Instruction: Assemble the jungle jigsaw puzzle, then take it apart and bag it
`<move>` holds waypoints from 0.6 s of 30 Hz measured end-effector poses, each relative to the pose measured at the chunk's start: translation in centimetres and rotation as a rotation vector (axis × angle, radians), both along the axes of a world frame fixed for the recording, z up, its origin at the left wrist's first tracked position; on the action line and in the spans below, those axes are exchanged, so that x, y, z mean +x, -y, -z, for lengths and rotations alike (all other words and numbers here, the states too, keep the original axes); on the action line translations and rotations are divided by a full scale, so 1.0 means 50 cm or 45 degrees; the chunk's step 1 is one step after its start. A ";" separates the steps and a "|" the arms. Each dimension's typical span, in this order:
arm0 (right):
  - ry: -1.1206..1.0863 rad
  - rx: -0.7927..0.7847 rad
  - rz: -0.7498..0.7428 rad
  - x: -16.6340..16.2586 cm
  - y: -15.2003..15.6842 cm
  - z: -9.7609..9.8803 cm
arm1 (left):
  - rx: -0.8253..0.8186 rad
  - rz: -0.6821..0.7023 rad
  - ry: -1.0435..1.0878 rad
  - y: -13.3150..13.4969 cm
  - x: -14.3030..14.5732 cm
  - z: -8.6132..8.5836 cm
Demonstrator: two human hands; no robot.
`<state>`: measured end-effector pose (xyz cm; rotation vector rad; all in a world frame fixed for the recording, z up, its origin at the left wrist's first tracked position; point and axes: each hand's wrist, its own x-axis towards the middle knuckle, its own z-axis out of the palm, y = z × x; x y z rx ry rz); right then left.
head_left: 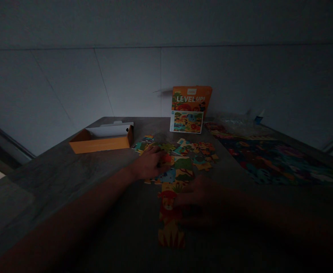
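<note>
The scene is very dim. A partly joined jigsaw [178,170] with bright animal pictures lies on the grey table [69,178]; a joined strip of it [170,220] runs toward me. My left hand [149,163] rests on the pieces at the jigsaw's left side, fingers curled over one of them. My right hand [203,199] lies low beside the strip's right edge, fingers stretched toward it and touching it. Loose pieces [203,153] are scattered behind the joined part.
An open orange box tray [102,141] sits at the left back. The orange box lid [189,109] stands upright against the wall. A finished dark puzzle [274,161] covers the right of the table, with a clear plastic bag [237,122] behind it.
</note>
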<state>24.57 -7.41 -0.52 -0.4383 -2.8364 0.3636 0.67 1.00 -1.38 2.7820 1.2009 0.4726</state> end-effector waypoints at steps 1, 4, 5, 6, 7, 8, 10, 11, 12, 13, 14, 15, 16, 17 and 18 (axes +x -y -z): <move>-0.011 -0.003 -0.004 0.000 -0.001 0.002 | -0.005 -0.004 -0.001 0.000 0.000 -0.001; -0.058 -0.047 -0.042 0.000 -0.004 0.005 | -0.018 -0.017 -0.009 0.001 0.002 -0.004; -0.068 -0.057 -0.043 0.000 -0.006 0.005 | -0.021 -0.022 -0.016 0.002 0.003 -0.006; -0.070 -0.061 -0.031 0.002 -0.009 0.003 | -0.023 -0.030 -0.025 0.003 0.004 -0.008; -0.066 -0.064 -0.014 0.004 -0.012 0.000 | -0.027 -0.042 -0.035 0.004 0.004 -0.010; -0.055 -0.070 0.009 0.006 -0.015 -0.003 | -0.031 -0.054 -0.046 0.005 0.005 -0.012; -0.023 -0.095 0.041 0.012 -0.023 -0.009 | -0.041 -0.064 -0.062 0.006 0.005 -0.015; -0.009 -0.108 0.050 0.015 -0.027 -0.012 | -0.044 -0.064 -0.065 0.007 0.005 -0.016; 0.001 -0.113 0.065 0.017 -0.031 -0.013 | -0.046 -0.061 -0.067 0.008 0.005 -0.017; 0.008 -0.109 0.078 0.018 -0.033 -0.014 | -0.045 -0.061 -0.068 0.008 0.004 -0.017; 0.015 -0.103 0.090 0.019 -0.035 -0.014 | -0.039 -0.060 -0.068 0.007 0.004 -0.016; 0.018 -0.099 0.099 0.020 -0.036 -0.013 | -0.028 -0.059 -0.068 0.007 0.003 -0.015; 0.021 -0.099 0.104 0.019 -0.036 -0.012 | -0.013 -0.058 -0.067 0.006 0.003 -0.014; 0.019 -0.098 0.106 0.019 -0.036 -0.012 | 0.001 -0.055 -0.068 0.005 0.002 -0.012; 0.014 -0.095 0.105 0.018 -0.036 -0.011 | 0.018 -0.056 -0.070 0.003 0.002 -0.011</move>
